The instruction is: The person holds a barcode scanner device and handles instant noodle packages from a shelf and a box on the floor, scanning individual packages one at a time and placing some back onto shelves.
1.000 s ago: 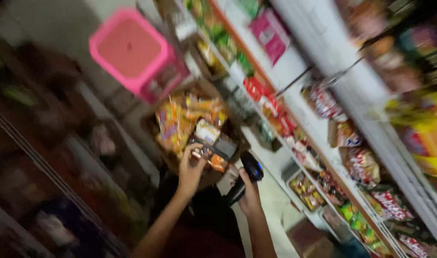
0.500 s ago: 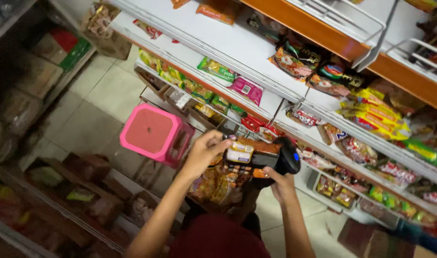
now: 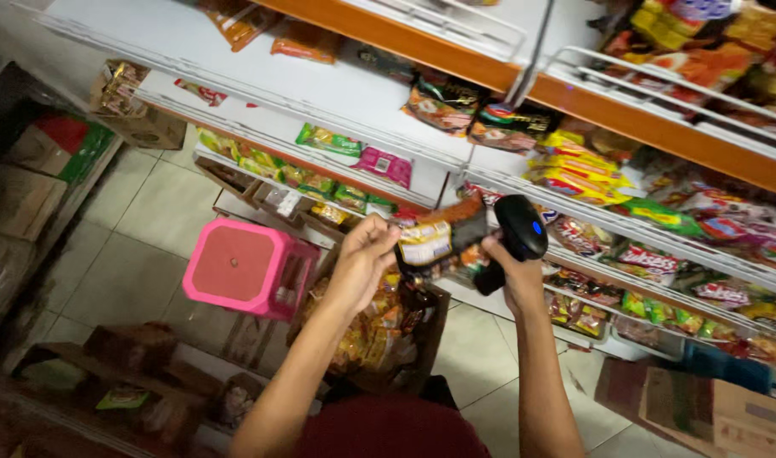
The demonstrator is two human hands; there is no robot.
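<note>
- The handheld scanner [image 3: 517, 235] is showing black, with a small blue light glowing on its head.
- The snack packet [image 3: 439, 242], just left of the scanner, is showing brown and orange with a pale yellow-white label.
- The plastic stool [image 3: 245, 270], well left of the scanner, is showing bright pink.
- The shelf edge [image 3: 625, 110] above the scanner is showing orange.
- The packets [image 3: 575, 174] up and right of the scanner are showing yellow.

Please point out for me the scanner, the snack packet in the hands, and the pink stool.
scanner [image 3: 520, 227], head view, on its black head.
snack packet [image 3: 427, 242], head view, on its label.
pink stool [image 3: 234, 265], head view, on its seat.
</note>
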